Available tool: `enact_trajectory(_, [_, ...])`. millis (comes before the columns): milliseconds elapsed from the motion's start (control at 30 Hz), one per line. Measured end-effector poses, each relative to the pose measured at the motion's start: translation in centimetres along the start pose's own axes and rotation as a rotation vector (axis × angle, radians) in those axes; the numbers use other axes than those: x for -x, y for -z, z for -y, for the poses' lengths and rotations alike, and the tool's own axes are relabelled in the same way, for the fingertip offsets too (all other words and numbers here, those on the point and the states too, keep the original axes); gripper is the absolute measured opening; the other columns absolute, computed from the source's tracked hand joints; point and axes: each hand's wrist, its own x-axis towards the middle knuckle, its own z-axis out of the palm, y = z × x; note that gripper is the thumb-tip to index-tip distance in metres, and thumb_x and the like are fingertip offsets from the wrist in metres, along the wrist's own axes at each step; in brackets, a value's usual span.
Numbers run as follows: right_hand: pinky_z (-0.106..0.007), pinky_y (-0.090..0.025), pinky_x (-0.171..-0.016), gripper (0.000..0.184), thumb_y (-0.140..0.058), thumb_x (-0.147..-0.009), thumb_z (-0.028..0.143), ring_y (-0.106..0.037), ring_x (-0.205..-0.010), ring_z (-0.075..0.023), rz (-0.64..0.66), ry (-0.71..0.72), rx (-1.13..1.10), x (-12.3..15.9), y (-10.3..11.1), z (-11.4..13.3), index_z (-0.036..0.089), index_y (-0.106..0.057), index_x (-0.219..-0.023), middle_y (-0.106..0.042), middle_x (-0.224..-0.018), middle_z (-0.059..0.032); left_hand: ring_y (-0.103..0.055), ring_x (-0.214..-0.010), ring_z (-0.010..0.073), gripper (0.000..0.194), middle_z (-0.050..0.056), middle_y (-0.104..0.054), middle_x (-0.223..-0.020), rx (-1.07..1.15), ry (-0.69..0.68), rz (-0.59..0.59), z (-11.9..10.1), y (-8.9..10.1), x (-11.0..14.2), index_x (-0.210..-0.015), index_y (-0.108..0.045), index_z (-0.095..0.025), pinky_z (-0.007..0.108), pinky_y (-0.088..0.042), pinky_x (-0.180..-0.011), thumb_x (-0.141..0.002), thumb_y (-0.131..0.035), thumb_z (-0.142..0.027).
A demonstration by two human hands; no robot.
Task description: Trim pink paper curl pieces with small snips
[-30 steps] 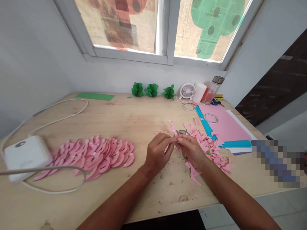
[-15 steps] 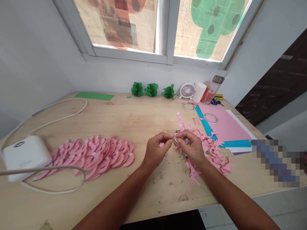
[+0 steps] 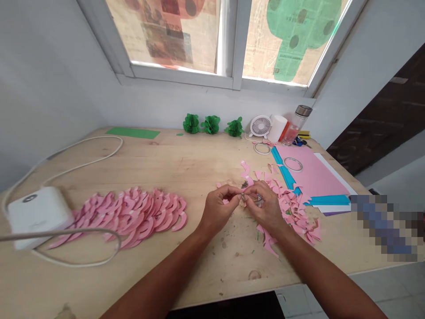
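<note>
My left hand (image 3: 223,207) and my right hand (image 3: 264,205) meet fingertip to fingertip above the table, thumbs and forefingers pinched. Partly hidden by my right fingers is a thin roll of tape (image 3: 259,199), which that hand grips. Whatever my left fingertips pinch is too small to make out. A curved pink paper strip (image 3: 245,168) with a pale patch runs up from just behind the fingertips. Around and beneath my right hand lie many pink paper scraps (image 3: 300,215). To the left, overlapping curved pink paper pieces (image 3: 142,212) form a wide pile.
A white box-shaped device (image 3: 38,215) with a looping cable stands at left. Along the back are green paper balls (image 3: 210,124), a small fan (image 3: 260,126) and a bottle (image 3: 296,125). Pink sheets (image 3: 315,175) carry another tape ring (image 3: 293,164) at right.
My hands stay pinched together, with small finger shifts. The curved pink strip beyond them has moved slightly left and down. The whole view has shifted a little.
</note>
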Motion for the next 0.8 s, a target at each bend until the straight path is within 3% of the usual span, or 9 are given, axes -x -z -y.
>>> enact_trajectory(200, [-0.030, -0.039, -0.065, 0.011, -0.051, -0.073, 0.010, -0.051, -0.074, -0.0180, -0.009, 0.033, 0.037, -0.02, 0.06, 0.27, 0.021, -0.055, -0.071, -0.053, -0.069, -0.0021, -0.058, -0.063, 0.0127, 0.008, 0.003, -0.067, -0.068, -0.020, 0.000, -0.028, -0.13, -0.10, 0.09, -0.067, -0.069, -0.016, 0.024, -0.045, -0.062, -0.068, -0.062, -0.019])
enact_trajectory(433, [-0.030, -0.038, -0.064, 0.013, -0.051, -0.071, 0.008, -0.049, -0.072, -0.0181, -0.016, 0.041, 0.049, 0.00, 0.09, 0.35, 0.021, -0.054, -0.070, -0.054, -0.069, -0.0023, -0.054, -0.055, 0.0114, 0.011, 0.003, -0.065, -0.061, 0.218, 0.207, -0.016, -0.05, -0.33, -0.09, -0.068, -0.070, -0.014, 0.022, -0.043, -0.052, -0.065, -0.065, -0.023])
enact_trajectory(600, [-0.030, -0.038, -0.065, 0.014, -0.051, -0.071, 0.008, -0.050, -0.073, -0.0183, -0.019, 0.027, 0.043, -0.03, 0.12, 0.46, 0.021, -0.055, -0.070, -0.054, -0.069, -0.0023, -0.050, -0.054, 0.0097, 0.012, 0.001, -0.060, -0.056, 0.297, 0.252, -0.007, -0.24, -0.23, -0.16, -0.070, -0.071, -0.014, 0.022, -0.042, -0.053, -0.064, -0.065, -0.023])
enact_trajectory(800, [-0.029, -0.038, -0.066, 0.013, -0.050, -0.072, 0.010, -0.051, -0.073, -0.0175, -0.010, -0.013, -0.017, -0.08, 0.12, 0.55, 0.021, -0.054, -0.067, -0.054, -0.069, -0.0016, -0.051, -0.053, 0.0092, 0.021, 0.001, -0.060, -0.059, 0.341, 0.287, -0.097, -0.28, 0.21, -0.41, -0.082, -0.068, -0.014, 0.021, -0.042, -0.051, -0.064, -0.064, -0.023])
